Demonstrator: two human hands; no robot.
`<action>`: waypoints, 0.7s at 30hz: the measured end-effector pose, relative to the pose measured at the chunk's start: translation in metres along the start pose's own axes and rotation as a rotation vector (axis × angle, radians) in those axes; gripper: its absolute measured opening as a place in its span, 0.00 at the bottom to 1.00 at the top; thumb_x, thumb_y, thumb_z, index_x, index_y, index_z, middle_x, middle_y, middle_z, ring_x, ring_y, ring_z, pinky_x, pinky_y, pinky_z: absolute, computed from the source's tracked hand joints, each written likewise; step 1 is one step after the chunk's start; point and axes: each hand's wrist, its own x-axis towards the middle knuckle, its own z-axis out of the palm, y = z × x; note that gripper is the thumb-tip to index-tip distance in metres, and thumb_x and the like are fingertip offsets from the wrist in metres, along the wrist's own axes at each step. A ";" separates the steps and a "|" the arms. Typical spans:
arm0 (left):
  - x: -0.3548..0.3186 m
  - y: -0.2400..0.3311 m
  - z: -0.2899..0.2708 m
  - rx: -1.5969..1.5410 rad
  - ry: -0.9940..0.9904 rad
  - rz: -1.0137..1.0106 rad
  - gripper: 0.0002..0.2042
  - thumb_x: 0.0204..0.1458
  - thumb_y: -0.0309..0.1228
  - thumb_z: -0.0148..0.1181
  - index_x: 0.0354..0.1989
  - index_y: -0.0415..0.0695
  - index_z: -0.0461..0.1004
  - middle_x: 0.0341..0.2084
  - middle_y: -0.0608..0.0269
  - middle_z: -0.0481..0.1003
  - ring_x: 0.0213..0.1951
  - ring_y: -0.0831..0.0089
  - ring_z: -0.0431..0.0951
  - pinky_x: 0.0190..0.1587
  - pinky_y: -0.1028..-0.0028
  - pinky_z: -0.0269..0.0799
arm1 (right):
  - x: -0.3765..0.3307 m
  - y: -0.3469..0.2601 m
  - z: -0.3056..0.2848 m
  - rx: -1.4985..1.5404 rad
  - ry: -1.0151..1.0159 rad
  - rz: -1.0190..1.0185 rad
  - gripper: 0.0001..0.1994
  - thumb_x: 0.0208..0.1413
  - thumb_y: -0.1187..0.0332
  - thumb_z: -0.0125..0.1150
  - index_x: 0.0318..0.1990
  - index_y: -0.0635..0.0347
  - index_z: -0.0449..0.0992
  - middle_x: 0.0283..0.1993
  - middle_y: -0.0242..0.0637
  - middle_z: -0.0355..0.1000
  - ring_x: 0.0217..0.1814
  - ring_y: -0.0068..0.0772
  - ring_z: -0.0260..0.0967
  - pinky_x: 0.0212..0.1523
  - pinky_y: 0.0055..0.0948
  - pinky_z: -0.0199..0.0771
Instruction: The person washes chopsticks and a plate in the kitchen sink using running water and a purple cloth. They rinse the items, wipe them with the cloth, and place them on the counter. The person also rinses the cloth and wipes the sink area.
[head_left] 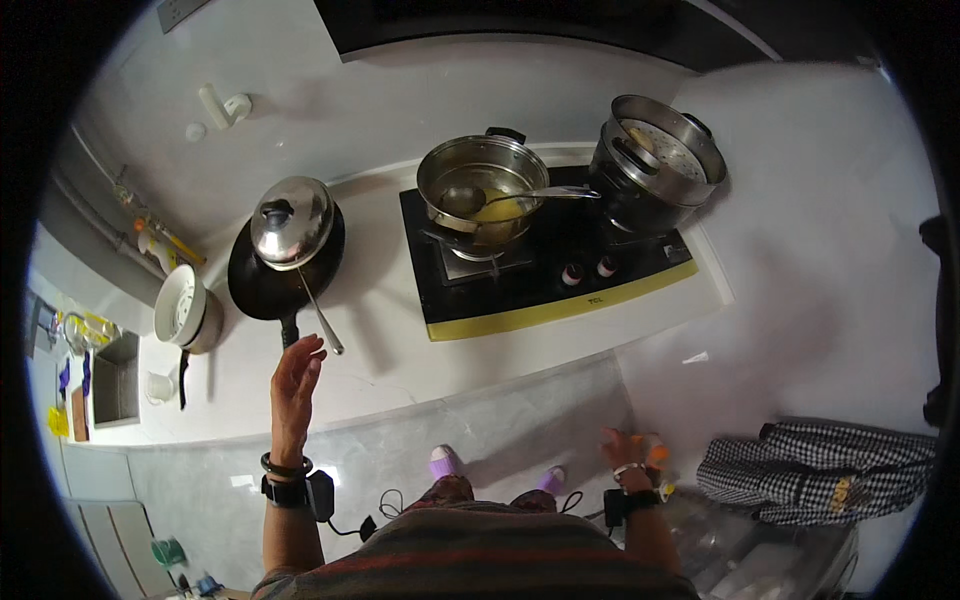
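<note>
My left hand (293, 388) reaches over the front of the white counter with its fingers stretched out, holding nothing. Just beyond the fingertips is the handle of a black wok (262, 292). A shiny domed lid (292, 222) with a black knob covers part of the wok, and a long metal utensil handle (320, 312) sticks out beneath it toward my hand. Low at my right side hangs my right hand (626, 452), its fingers loosely apart and nothing visible in them. An orange object (657, 453) shows beside it; I cannot tell whether they touch.
A black gas stove (520, 291) carries a steel pot (480, 160) with a ladle (545, 193) across it and yellowish liquid inside. On its right burner stands a steamer pot (655, 165). A white bowl-shaped strainer (182, 308) and a sink (117, 380) are left; checked cloth (815, 472) lies right.
</note>
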 end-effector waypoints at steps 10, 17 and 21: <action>0.019 -0.016 0.069 -0.234 -0.675 -0.138 0.26 0.60 0.38 0.51 0.63 0.39 0.58 0.63 0.54 0.59 0.59 0.58 0.64 0.60 0.59 0.59 | -0.095 0.000 0.023 0.141 0.630 0.005 0.24 0.48 0.71 0.61 0.56 0.53 0.68 0.59 0.46 0.61 0.61 0.51 0.59 0.60 0.44 0.64; 0.031 -0.041 0.178 -0.031 -0.957 -0.012 0.17 0.60 0.27 0.49 0.58 0.39 0.64 0.54 0.55 0.67 0.55 0.64 0.68 0.56 0.65 0.65 | -0.204 0.012 -0.067 0.092 0.863 0.034 0.20 0.51 0.72 0.57 0.54 0.52 0.70 0.59 0.44 0.63 0.56 0.46 0.66 0.51 0.39 0.74; 0.010 -0.022 0.219 0.013 -0.976 0.128 0.16 0.58 0.21 0.50 0.56 0.39 0.65 0.53 0.55 0.67 0.54 0.64 0.69 0.55 0.66 0.68 | -0.276 0.035 -0.113 0.052 1.143 0.050 0.21 0.49 0.75 0.58 0.53 0.53 0.71 0.57 0.41 0.68 0.56 0.43 0.68 0.51 0.35 0.74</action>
